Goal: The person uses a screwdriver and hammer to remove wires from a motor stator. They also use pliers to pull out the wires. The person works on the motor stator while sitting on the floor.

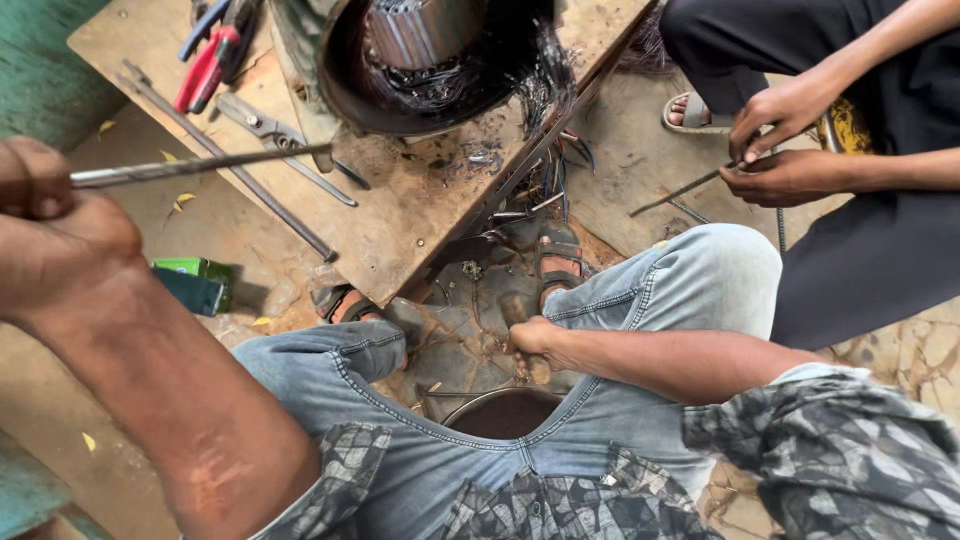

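At the bottom of the frame the person is sitting in grey-blue jeans [690, 270] and a patterned shirt, knees apart. Between the knees the right hand [533, 337] is reaching down, fingers curled, toward a dark round bowl [505, 412] on the floor; whether it is gripping anything there I cannot tell. At the left edge, close to the camera, the left hand [50, 215] is closing in a fist around one end of a thin metal rod [200, 165]. The rod is looking grey and dull, slightly bent, and it is running rightward from the fist across the upper left of the frame until its tip is ending near the motor. Just below the wrist a small green box [195, 283] is lying on the floor.

Farther out, a stained wooden board [400, 210] is carrying a motor stator [430, 60] with dark frayed copper windings spilling out, red-handled pliers [205, 65] and a metal wrench [285, 145]. At the upper right another person's hands [785, 140] are pinching a thin wire [680, 192].
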